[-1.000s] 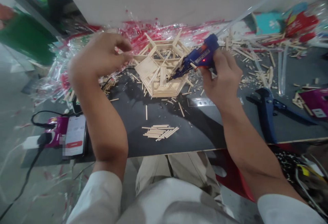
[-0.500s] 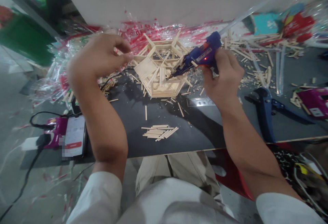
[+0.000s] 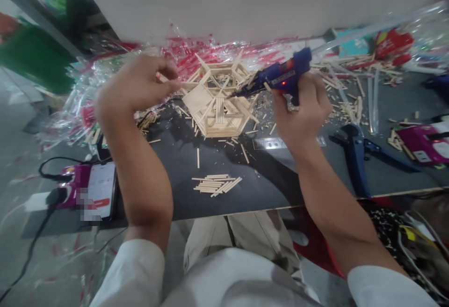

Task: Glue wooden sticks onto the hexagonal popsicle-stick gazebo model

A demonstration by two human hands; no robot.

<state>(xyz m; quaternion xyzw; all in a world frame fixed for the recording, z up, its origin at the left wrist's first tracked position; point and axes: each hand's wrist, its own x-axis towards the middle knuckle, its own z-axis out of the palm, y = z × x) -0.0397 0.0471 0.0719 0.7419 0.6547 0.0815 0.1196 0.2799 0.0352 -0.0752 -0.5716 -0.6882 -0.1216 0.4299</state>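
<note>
My right hand [image 3: 305, 108] is wrapped round the handle of a blue hot glue gun [image 3: 286, 75] with a lit red light. Its nozzle points down-left, at a small block of sticks on a wooden stick structure [image 3: 224, 131]. This structure has a hexagonal frame, with a flat square panel [image 3: 197, 98] on its left side. My left hand [image 3: 143, 82] is bent at the wrist, its thumb and fingers curled at the structure's left edge, where a stick meets the fingertips. Part of that grip is hidden. A clear glue stick [image 3: 354, 35] seems to trail from the gun's back.
Loose short sticks [image 3: 215, 185] lie in front, near a clear ruler [image 3: 270, 143]. Blue cutters [image 3: 358, 157] and a purple power strip [image 3: 421, 143] are at right. A phone [image 3: 100, 190] lies at left. Plastic wrappings [image 3: 189, 47] line the back.
The glue gun has tilted nearer level, and its nozzle has moved up along the small stick block. My left hand keeps its place at the structure. The view has shifted slightly.
</note>
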